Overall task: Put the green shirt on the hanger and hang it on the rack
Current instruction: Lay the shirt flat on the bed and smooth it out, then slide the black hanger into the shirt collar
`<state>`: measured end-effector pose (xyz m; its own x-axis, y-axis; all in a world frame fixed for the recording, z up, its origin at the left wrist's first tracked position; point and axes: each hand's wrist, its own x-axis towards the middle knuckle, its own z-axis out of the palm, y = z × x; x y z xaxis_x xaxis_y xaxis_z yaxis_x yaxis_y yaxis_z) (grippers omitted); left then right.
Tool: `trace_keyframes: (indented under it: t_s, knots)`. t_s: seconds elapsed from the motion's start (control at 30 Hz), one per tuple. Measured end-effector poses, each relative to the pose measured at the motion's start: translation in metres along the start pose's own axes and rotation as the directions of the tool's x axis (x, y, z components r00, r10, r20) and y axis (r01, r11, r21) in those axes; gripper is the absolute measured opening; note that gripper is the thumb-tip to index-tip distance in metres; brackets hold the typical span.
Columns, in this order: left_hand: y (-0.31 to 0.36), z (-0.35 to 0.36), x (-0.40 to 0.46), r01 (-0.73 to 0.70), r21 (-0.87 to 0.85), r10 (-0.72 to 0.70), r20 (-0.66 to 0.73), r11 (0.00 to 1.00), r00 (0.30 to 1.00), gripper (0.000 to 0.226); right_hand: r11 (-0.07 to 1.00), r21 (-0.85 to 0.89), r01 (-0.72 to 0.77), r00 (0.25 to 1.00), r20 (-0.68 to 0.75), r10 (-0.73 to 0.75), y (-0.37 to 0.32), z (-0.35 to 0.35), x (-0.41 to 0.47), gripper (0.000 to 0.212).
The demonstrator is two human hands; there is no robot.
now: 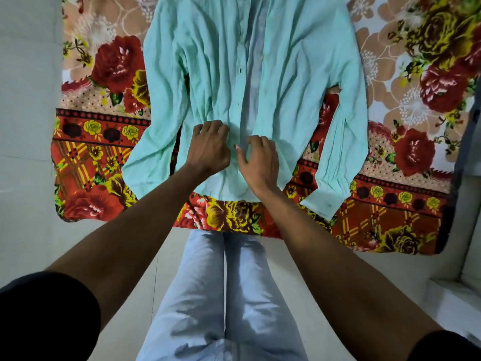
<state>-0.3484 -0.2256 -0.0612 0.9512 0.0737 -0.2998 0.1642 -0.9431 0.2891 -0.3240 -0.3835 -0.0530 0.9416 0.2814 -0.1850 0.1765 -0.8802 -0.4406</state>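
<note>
The green shirt (286,82) lies flat and front-up on a flowered bedsheet, its hem toward me, its sleeves spread down both sides and its button placket partly open. My left hand (208,147) rests on the lower front, left of the placket, fingers curled into the cloth. My right hand (257,162) is just right of the placket near the hem, fingers bent and spread on the fabric. No hanger or rack is in view.
The flowered bedsheet (104,157) covers the bed and hangs over its near edge. My legs in light jeans (221,295) stand on pale floor tiles against the bed. A white wall or surface (26,100) is on the left, and a pale ledge (455,295) on the right.
</note>
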Motion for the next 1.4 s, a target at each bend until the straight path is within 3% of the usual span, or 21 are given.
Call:
trace_keyframes:
  t_s: [0.17, 0.53, 0.77, 0.97, 1.17, 1.27, 1.4]
  knots:
    - [-0.011, -0.031, 0.075, 0.002, -0.099, -0.022, -0.197, 0.995, 0.98, 0.051, 0.987, -0.088, 0.132, 0.984, -0.111, -0.141, -0.01, 0.005, 0.102, 0.038]
    - [-0.081, -0.08, 0.255, 0.042, 0.007, -0.037, -0.332, 0.999, 0.942, 0.057, 0.911, -0.214, 0.351, 0.908, -0.158, -0.387, -0.052, 0.016, 0.318, 0.04]
    - [-0.136, -0.105, 0.386, 0.123, 0.013, -0.113, -0.313, 0.992, 0.943, 0.069, 0.852, -0.223, 0.474, 0.84, -0.174, -0.514, -0.086, 0.011, 0.456, 0.037]
    - [-0.161, -0.095, 0.443, 0.139, -0.033, -0.141, -0.367, 0.99, 0.919, 0.085, 0.81, -0.213, 0.546, 0.807, -0.127, -0.577, -0.115, 0.009, 0.564, 0.043]
    - [-0.168, -0.084, 0.453, 0.168, -0.021, -0.162, -0.403, 0.986, 0.901, 0.086, 0.816, -0.275, 0.509, 0.855, 0.052, -0.516, -0.124, 0.017, 0.651, 0.088]
    - [-0.166, -0.084, 0.455, 0.187, -0.013, -0.177, -0.382, 0.982, 0.907, 0.085, 0.815, -0.312, 0.489, 0.861, 0.022, -0.508, -0.12, 0.017, 0.673, 0.09]
    - [-0.166, -0.086, 0.456, 0.193, -0.009, -0.182, -0.373, 0.981, 0.91, 0.084, 0.832, -0.26, 0.489, 0.871, 0.107, -0.479, -0.132, 0.008, 0.693, 0.095]
